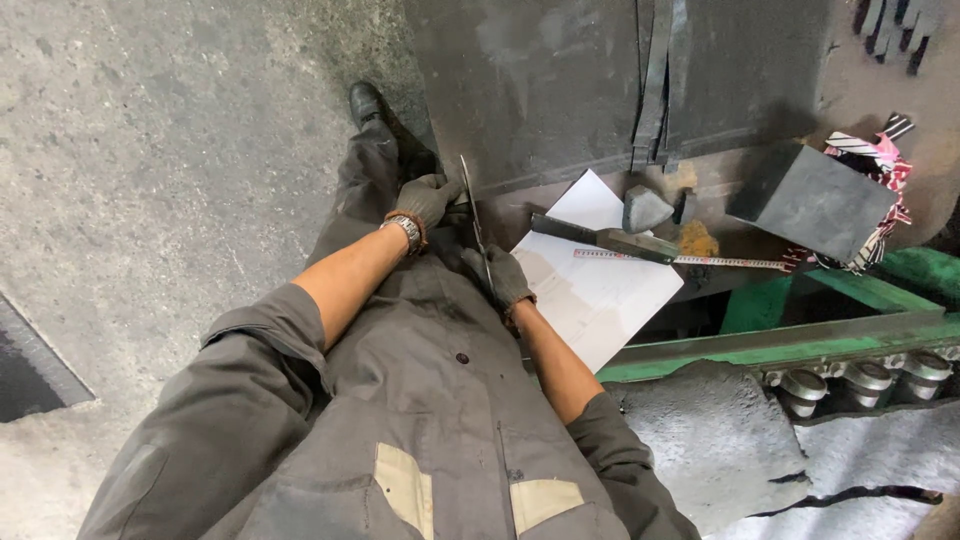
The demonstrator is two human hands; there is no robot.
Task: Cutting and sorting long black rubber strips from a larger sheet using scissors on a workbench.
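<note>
my left hand (428, 197), gloved, is closed around the upper end of a thin metal strip (474, 222); my right hand (506, 276) is closed on its lower end, so the strip stands on edge at the tabletop (560, 90) rim. at three o'clock lie a white sheet (600, 290), a tape measure (690, 260), a dark bar (600, 238), then a grey block (808, 200).

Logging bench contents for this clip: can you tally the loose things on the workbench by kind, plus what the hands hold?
White paper sheet: 1
Measuring tape: 1
Dark flat bar: 1
Grey wedge-shaped piece: 1
Dark block: 1
Thin metal strip, held between left hand and right hand: 1
Total: 6
</note>
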